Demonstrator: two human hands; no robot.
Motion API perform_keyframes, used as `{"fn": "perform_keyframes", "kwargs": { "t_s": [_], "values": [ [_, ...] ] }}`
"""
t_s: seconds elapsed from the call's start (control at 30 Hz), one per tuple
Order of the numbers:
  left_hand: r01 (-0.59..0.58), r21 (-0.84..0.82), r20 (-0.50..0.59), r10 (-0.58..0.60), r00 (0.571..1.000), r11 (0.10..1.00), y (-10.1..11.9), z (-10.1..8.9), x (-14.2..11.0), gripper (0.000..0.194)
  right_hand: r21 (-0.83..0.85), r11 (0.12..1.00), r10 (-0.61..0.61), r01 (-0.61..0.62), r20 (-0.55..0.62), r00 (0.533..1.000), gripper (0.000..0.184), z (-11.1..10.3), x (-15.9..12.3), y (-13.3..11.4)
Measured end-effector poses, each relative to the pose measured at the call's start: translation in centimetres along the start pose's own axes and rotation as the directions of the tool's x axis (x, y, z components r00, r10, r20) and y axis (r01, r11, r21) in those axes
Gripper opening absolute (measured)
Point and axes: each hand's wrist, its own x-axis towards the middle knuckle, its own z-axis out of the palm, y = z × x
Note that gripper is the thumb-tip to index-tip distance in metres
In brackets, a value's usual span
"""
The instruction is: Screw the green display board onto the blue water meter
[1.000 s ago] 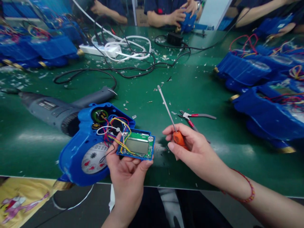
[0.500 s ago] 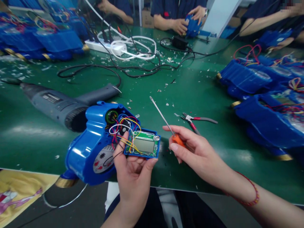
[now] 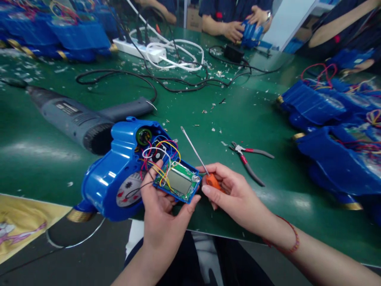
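Observation:
My left hand (image 3: 163, 214) grips a small circuit board with a grey display (image 3: 178, 182), set in a blue tray, thumb at its lower right corner. Yellow, red and white wires (image 3: 154, 153) run from it into an opened blue water meter (image 3: 104, 178), whose round dial (image 3: 128, 190) is partly behind my fingers. The meter lies on the table's front edge, its brass end sticking out past it. In my right hand (image 3: 232, 194) is a screwdriver (image 3: 212, 180) with an orange handle, its shaft pointing up and left. My right fingertips are close to the board's right edge; whether they touch it I cannot tell.
A grey heat gun (image 3: 71, 115) lies behind the meter. Red-handled pliers (image 3: 245, 155) rest right of the screwdriver. More blue meters (image 3: 330, 159) stand at right and back left. A white power strip (image 3: 139, 49) and cables lie further back. Co-workers' hands (image 3: 235, 29) work across the table.
My right hand with the screwdriver has moved left, up to the board's right edge. The board has tilted, its right end lower. The whole view has shifted a little.

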Motion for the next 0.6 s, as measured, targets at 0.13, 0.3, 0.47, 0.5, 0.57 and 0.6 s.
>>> {"fn": "perform_keyframes", "kwargs": {
  "t_s": [0.13,0.3,0.47,0.5,0.57,0.6],
  "values": [
    [-0.016,0.099,0.057,0.011,0.998,0.995,0.2,-1.5,0.4,0.076,-0.196,0.978,-0.077,0.077,0.011,0.997,0.023,-2.1,-1.0,-0.6],
    [-0.05,0.173,0.17,0.02,0.985,0.984,-0.1,-2.4,0.4,0.074,-0.712,0.552,-0.343,0.435,0.281,0.896,0.025,-6.0,-1.6,-4.0],
    [-0.079,0.194,0.25,0.029,0.968,0.978,-0.4,-2.6,0.0,0.087,-0.794,0.059,-0.254,0.604,0.574,0.779,0.035,-8.5,-1.2,-7.8],
    [-0.082,0.207,0.256,0.027,0.966,0.975,-0.5,-2.7,-0.1,0.088,-0.777,-0.008,-0.219,0.63,0.616,0.757,0.037,-8.7,-1.0,-8.3],
    [-0.084,0.247,0.267,0.015,0.964,0.965,-0.5,-2.9,-0.1,0.088,-0.735,-0.118,-0.152,0.668,0.678,0.719,0.04,-8.7,-0.6,-9.0],
    [-0.078,0.263,0.274,0.003,0.962,0.962,-0.5,-3.0,0.0,0.089,-0.717,-0.153,-0.121,0.68,0.696,0.708,0.041,-8.6,-0.4,-9.3]
  ]
}}
